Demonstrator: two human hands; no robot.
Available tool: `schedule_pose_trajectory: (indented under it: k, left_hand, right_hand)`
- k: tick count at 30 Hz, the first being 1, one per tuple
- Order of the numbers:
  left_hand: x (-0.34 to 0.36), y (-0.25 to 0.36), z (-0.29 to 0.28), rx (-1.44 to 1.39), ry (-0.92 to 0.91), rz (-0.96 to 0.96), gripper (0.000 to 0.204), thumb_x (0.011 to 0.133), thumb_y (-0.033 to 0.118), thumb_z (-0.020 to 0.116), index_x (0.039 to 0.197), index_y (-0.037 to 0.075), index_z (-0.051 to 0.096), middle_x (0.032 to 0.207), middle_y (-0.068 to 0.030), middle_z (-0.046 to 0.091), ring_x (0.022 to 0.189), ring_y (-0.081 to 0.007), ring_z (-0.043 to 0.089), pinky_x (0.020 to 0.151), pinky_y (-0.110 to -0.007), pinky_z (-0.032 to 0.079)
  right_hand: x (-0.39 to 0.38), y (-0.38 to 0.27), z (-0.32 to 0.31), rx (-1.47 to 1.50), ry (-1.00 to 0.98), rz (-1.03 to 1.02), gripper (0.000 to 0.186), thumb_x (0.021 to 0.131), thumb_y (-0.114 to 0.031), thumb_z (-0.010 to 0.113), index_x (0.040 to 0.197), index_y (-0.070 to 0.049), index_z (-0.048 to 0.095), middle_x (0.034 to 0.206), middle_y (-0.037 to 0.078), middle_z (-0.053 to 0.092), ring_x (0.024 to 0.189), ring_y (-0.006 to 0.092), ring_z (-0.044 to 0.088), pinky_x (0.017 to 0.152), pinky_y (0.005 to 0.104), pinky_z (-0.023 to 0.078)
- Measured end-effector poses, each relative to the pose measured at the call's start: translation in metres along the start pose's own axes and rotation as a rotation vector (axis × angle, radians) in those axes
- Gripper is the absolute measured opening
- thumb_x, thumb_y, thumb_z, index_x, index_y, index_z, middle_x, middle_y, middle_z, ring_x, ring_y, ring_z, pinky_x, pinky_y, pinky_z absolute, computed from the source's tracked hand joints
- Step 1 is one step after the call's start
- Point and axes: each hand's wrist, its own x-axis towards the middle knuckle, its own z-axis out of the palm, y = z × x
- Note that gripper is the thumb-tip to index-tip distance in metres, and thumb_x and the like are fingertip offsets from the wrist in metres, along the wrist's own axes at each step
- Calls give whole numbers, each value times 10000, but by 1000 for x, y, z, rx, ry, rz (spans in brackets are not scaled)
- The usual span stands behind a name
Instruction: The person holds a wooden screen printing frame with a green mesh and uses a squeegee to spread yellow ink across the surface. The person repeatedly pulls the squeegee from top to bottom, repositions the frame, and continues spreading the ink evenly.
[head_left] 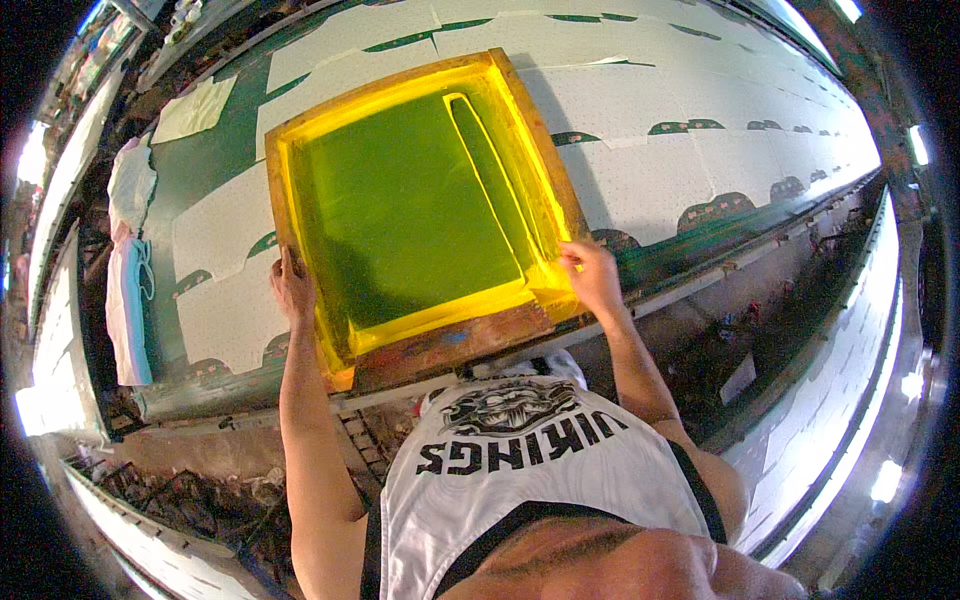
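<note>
A wooden screen-printing frame (430, 343) lies tilted across the long table in front of me. Its inner edges are coated in bright yellow ink (435, 308), and a thin loop of ink runs along the right part of the greenish mesh (400, 190). My left hand (293, 287) grips the frame's left side near its front corner, fingers closed on the wood. On the opposite side, my right hand (592, 275) is closed on the right edge near the front corner. Part of the fingers of each hand is hidden.
Pale dotted fabric pieces (640, 185) lie in rows on the green table (205, 230), some under the frame. White cloths (130, 300) hang at its left end. The table's front edge (690, 275) runs close to my body. Other long tables (830, 400) stand beyond dark gaps.
</note>
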Motion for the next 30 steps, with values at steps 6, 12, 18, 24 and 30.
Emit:
schedule_pose_trajectory:
  k: [6,12,18,24,30]
  left_hand:
    - [4,16,-14,55,-72,-143,493,1092,319,605,1534,101,580,1343,-201,638,1272,-422,588,1078,-531,496]
    - [0,16,-16,149,49,-82,433,1095,365,616,1421,82,654,1258,-192,671,1198,-420,628,1016,-532,521]
    - [5,24,-8,154,47,-167,468,1094,418,623,1403,69,663,1240,-183,671,1169,-423,637,985,-537,535]
    - [-17,-15,-13,202,69,-117,471,1079,404,655,1397,57,665,1211,-195,674,1150,-423,647,971,-532,547]
    - [15,27,-2,64,67,-116,449,1098,373,635,1366,15,664,1237,-212,678,1154,-425,657,982,-509,547]
  right_hand:
    - [80,75,-42,74,85,129,155,948,-168,812,994,-20,815,948,164,815,835,280,798,761,390,614]
    - [255,176,-66,-109,69,-23,349,965,-186,755,1277,-32,732,1332,206,729,1293,385,666,1107,484,512]
    - [441,216,-80,-455,-69,-2,575,989,-134,617,1550,-33,537,1624,238,514,1493,401,511,1245,492,417]
    - [539,177,-65,-669,-263,9,717,1008,-91,506,1702,-77,326,1766,211,312,1535,396,472,1268,506,397]
    - [537,215,-77,-1031,-285,165,713,1000,-116,547,1687,-91,360,1718,216,400,1375,458,624,1117,598,524]
